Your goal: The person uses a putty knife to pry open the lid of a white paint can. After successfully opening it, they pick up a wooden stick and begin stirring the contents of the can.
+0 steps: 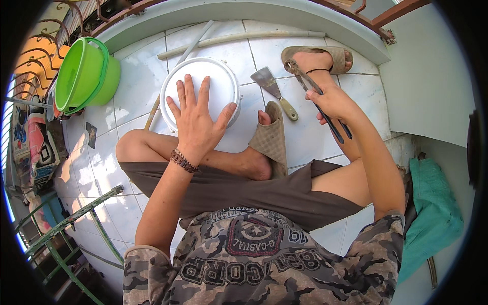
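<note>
Resting flat on wht tub (221,86), far left: L hand (196,122), spread, gripping nothing. R hand (335,104) closed round pincers (294,69), far right. Best: press L palm evenly, aim pincers clear of foot (311,60).

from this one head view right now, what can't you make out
Head view:
- What lies under the white lid: covered by the lid.
- Palm of the left hand: hidden by its back.
- Part of the pincers: behind the right hand.
- Rest of the green frame: cut off by the picture's edge.
</note>
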Demonstrator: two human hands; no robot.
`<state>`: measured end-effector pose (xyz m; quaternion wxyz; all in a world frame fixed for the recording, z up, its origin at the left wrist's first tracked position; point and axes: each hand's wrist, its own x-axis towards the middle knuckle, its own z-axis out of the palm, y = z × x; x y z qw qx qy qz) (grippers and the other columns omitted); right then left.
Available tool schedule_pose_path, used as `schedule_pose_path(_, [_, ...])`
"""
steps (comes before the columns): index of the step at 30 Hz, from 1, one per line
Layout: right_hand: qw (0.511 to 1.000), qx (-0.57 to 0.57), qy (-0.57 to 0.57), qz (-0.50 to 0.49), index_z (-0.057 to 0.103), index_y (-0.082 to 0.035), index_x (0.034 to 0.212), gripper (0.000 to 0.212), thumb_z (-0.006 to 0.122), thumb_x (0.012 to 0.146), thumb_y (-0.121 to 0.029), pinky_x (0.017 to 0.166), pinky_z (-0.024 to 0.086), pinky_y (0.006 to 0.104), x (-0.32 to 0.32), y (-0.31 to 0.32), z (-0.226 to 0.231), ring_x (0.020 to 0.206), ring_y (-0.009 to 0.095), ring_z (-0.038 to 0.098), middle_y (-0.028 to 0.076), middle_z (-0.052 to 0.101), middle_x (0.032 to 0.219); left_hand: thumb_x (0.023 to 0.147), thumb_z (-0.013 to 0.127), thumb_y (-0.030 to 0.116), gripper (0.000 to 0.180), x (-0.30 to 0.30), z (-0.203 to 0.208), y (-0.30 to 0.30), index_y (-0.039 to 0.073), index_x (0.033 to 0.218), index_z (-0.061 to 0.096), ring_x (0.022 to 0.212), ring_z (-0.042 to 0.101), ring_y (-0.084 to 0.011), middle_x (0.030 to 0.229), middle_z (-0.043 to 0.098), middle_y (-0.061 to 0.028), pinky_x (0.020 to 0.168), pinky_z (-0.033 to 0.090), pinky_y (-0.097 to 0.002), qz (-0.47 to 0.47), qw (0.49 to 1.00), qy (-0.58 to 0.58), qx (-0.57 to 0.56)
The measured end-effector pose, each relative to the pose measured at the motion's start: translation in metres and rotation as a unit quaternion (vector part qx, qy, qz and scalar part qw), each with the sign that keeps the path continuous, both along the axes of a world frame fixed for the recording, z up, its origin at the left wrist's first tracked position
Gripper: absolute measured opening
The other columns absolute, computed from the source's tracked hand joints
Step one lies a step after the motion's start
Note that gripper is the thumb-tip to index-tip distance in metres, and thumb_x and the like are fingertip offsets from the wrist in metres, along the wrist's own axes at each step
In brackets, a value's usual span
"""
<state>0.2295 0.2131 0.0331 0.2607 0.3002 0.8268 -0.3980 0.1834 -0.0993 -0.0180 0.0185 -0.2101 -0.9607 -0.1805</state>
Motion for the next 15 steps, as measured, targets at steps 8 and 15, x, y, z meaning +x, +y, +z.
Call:
schedule_pose_path(8, [0.955, 0.222, 0.059, 0.186, 0.061, 0.008, 0.108, 0.025, 0.056, 0.096, -0.012, 0.069, 0.058, 0.0438, -0.003, 0.004, -0.121, 0.071, 0.036, 0.07, 0.023, 0.069, 0.079, 0.084, 0.069, 0.053, 0.084, 0.014, -0.001, -0.009, 0.008, 0.151, 0.045, 0.151, 0.016, -0.0492, 0.161, 0.029, -0.0253, 0.117, 0.006, -0.0679, -0.039, 0.994, 0.055, -0.084])
schedule_pose_path(15, [0.907, 0.36, 0.114, 0.185, 0.057, 0.009, 0.107, 0.025, 0.061, 0.089, -0.008, 0.076, 0.059, 0.0418, -0.004, -0.014, -0.154, 0.091, 0.038, 0.071, 0.024, 0.068, 0.1, 0.079, 0.074, 0.05, 0.091, 0.015, 0.009, -0.004, 0.004, 0.151, 0.043, 0.151, 0.015, -0.0509, 0.16, 0.029, -0.029, 0.119, 0.004, -0.0629, -0.027, 0.995, 0.014, -0.093])
